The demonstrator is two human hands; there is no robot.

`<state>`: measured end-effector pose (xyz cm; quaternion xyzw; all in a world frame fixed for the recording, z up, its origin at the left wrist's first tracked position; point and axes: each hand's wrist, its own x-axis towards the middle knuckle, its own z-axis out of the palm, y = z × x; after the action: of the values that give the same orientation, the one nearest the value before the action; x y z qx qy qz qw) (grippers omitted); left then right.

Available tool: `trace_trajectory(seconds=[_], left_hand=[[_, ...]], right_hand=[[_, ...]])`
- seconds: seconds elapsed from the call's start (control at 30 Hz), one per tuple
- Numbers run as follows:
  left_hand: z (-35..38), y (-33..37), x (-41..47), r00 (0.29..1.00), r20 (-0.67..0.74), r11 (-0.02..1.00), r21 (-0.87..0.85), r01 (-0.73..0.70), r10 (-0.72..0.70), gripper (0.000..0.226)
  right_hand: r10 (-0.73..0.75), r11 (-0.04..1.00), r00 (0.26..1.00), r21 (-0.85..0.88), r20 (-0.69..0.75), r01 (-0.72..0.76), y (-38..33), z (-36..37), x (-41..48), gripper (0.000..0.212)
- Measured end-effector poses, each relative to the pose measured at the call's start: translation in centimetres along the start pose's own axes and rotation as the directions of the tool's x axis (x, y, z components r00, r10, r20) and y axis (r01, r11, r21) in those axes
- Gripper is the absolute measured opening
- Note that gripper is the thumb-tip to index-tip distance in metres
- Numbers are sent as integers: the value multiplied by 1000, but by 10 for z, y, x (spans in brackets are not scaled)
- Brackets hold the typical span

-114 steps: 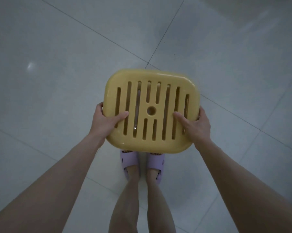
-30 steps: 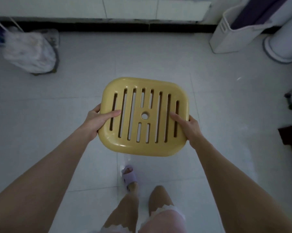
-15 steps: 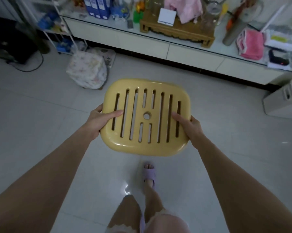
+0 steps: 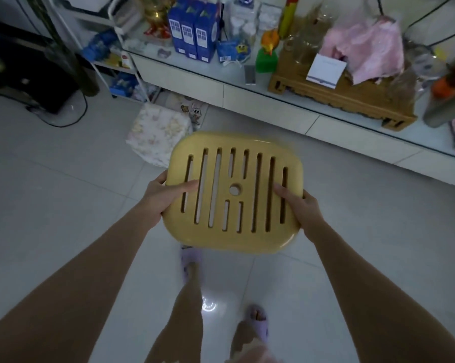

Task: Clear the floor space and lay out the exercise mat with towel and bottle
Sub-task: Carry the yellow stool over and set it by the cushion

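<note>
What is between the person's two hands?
The yellow stool: the left hand and right hand grip its opposite sides, as the head view shows.

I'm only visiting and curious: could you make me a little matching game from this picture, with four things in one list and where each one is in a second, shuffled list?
Things
1. yellow slotted plastic stool
2. pale floral fabric bundle
3. three blue cartons
4. crumpled pink cloth

Places
A. on the carved wooden stand
B. gripped between left hand and right hand
C. on the tiled floor
D. upright on the white ledge

Pairs: 1-B, 2-C, 3-D, 4-A.
</note>
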<state>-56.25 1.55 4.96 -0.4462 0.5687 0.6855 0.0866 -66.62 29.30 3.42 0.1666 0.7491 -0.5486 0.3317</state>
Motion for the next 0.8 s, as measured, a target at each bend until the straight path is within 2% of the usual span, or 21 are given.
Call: trace_trajectory(seconds=[0.27, 0.33, 0.43, 0.5, 0.6, 0.8], left_hand=[[-34, 55, 135, 994, 41, 995, 36, 97, -98, 69], [-35, 62, 169, 991, 63, 991, 58, 118, -121, 73], [-34, 67, 214, 986, 77, 986, 87, 141, -147, 74], [-30, 70, 253, 983, 82, 982, 112, 153, -163, 76], [-25, 67, 303, 981, 91, 978, 137, 157, -170, 77], [-12, 51, 396, 973, 99, 970, 146, 195, -211, 69]], right_hand=[[53, 999, 997, 12, -49, -52, -42, 74, 100, 53], [85, 996, 994, 16, -67, -84, -45, 83, 127, 59], [129, 992, 988, 27, -84, -127, -47, 96, 162, 84], [153, 988, 984, 37, -95, -151, -45, 104, 195, 91], [175, 984, 980, 60, -96, -169, -39, 117, 240, 81], [213, 977, 971, 55, -113, -208, -20, 136, 328, 75]])
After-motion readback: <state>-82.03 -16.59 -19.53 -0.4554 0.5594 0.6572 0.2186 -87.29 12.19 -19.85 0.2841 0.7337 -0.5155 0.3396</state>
